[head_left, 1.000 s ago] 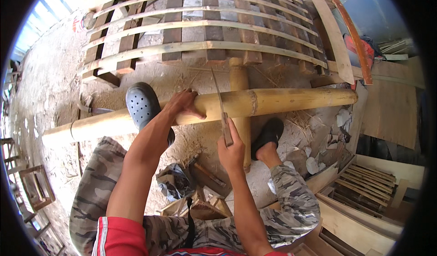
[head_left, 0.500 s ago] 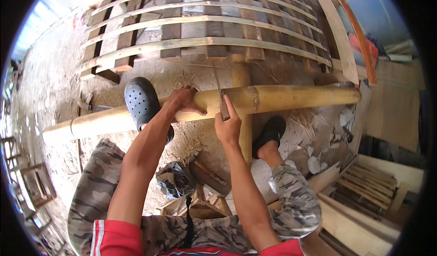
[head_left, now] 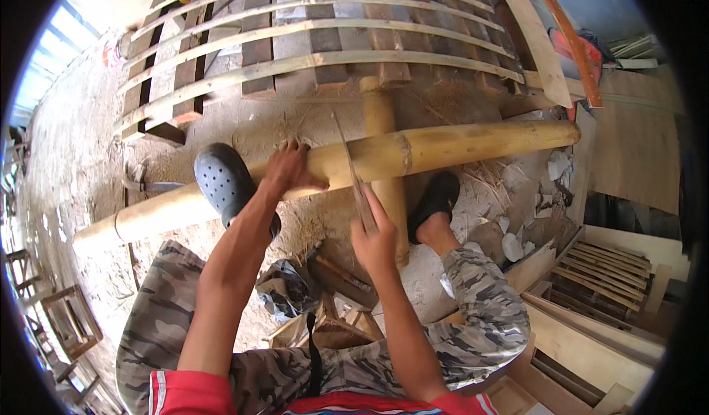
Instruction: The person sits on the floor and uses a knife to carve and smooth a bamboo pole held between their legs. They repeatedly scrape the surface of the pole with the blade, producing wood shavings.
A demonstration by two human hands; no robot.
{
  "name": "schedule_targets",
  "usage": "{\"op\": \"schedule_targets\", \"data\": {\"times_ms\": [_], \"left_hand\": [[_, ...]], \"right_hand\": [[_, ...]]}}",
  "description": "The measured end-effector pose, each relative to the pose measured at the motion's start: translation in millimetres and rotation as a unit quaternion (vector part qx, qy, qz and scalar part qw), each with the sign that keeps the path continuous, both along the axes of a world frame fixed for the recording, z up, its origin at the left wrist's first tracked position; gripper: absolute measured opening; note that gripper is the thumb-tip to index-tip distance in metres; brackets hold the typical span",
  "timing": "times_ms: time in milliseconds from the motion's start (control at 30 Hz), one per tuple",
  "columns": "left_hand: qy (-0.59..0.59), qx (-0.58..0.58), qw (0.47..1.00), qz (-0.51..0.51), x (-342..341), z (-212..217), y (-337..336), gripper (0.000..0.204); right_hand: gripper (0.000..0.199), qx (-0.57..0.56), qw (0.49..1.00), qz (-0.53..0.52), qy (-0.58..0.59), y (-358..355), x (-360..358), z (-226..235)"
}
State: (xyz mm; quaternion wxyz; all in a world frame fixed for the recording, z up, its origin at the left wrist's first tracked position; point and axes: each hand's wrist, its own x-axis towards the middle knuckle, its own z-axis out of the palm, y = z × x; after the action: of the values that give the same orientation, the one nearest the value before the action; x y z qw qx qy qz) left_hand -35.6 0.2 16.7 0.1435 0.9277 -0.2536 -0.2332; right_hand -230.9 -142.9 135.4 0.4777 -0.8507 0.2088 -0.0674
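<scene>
A thick bamboo pole (head_left: 473,144) lies crosswise in front of me, resting over a second bamboo piece (head_left: 379,112) on the ground. My left hand (head_left: 286,168) grips the pole from above, fingers over its far side and thumb along the near side. In my right hand (head_left: 375,239) is the handle of a handsaw (head_left: 344,143), its index finger stretched along the handle. The narrow blade crosses the pole just right of my left hand, its tip pointing away from me. My left foot in a grey clog (head_left: 224,177) presses on the pole.
Beyond the pole stands a slatted bamboo frame (head_left: 317,59) on dark wooden beams. A black plastic bag (head_left: 286,289) and a hammer-like tool (head_left: 340,271) lie between my legs. Wooden panels with slats (head_left: 602,275) are at the right, and a curved blade (head_left: 159,186) lies at the left.
My right hand has pulled the saw back toward me, so more of the blade shows on the near side. My left hand stays on the pole; the whole view has shifted slightly.
</scene>
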Motion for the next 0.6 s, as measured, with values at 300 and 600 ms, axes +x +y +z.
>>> {"op": "schedule_targets", "data": {"times_ms": [300,600], "left_hand": [[-0.073,-0.017,0.997,-0.004,-31,6,9,0.113],[-0.066,-0.022,0.998,-0.008,-21,4,13,0.114]], "right_hand": [[0.06,-0.01,1.0,-0.008,-0.004,10,-24,4],[0.06,0.055,0.989,-0.035,0.136,33,-128,102]]}}
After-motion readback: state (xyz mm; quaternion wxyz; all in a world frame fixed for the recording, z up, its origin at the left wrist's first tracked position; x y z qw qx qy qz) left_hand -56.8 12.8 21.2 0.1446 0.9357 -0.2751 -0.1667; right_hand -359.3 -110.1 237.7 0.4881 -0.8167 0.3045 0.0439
